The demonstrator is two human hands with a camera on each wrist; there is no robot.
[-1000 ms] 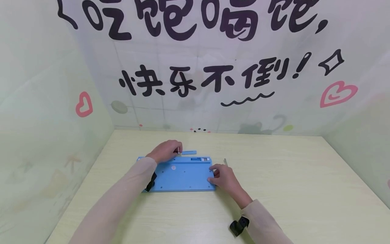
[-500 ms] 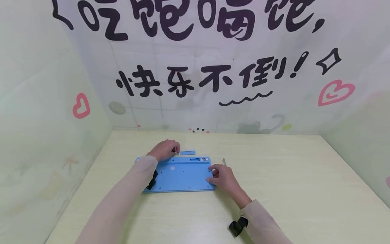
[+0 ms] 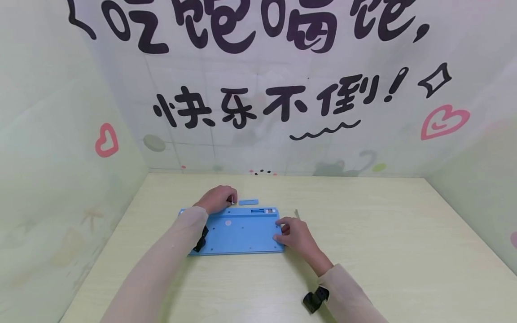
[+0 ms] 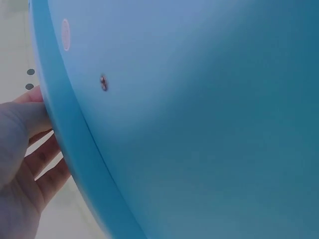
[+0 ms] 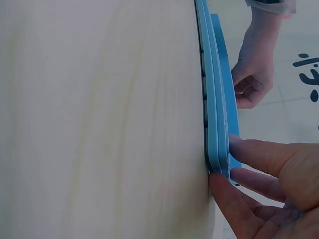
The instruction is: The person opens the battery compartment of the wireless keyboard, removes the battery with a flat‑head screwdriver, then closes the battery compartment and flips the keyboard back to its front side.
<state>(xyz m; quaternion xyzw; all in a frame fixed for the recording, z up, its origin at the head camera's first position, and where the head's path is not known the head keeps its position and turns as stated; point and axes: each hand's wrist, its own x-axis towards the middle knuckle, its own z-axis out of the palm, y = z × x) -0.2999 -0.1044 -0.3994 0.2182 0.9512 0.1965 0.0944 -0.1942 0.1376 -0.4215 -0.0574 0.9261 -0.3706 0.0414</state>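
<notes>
A light blue keyboard (image 3: 238,233) lies face down on the table, its underside up. A small open slot, which looks like a battery compartment (image 3: 258,211), sits near its top right corner. My left hand (image 3: 218,198) is bent over the far edge, fingers curled down, seeming to pinch a small dark-and-white piece (image 3: 231,202) too tiny to identify. Beside those fingertips lies a narrow blue cover (image 3: 248,202). My right hand (image 3: 296,233) grips the keyboard's right edge between thumb and fingers. In the left wrist view the keyboard's edge partly hides the left fingers (image 4: 37,119).
A thin grey rod (image 3: 297,214) shows behind the right hand, partly hidden. The pale wooden table (image 3: 383,251) ends at a printed cloth wall (image 3: 258,152) at the back, with side walls left and right. Black wrist cameras (image 3: 316,299) sit on both forearms.
The head view has shifted slightly, so everything appears a little further left. Both hands stay in nearly the same places on and beside the keyboard.
</notes>
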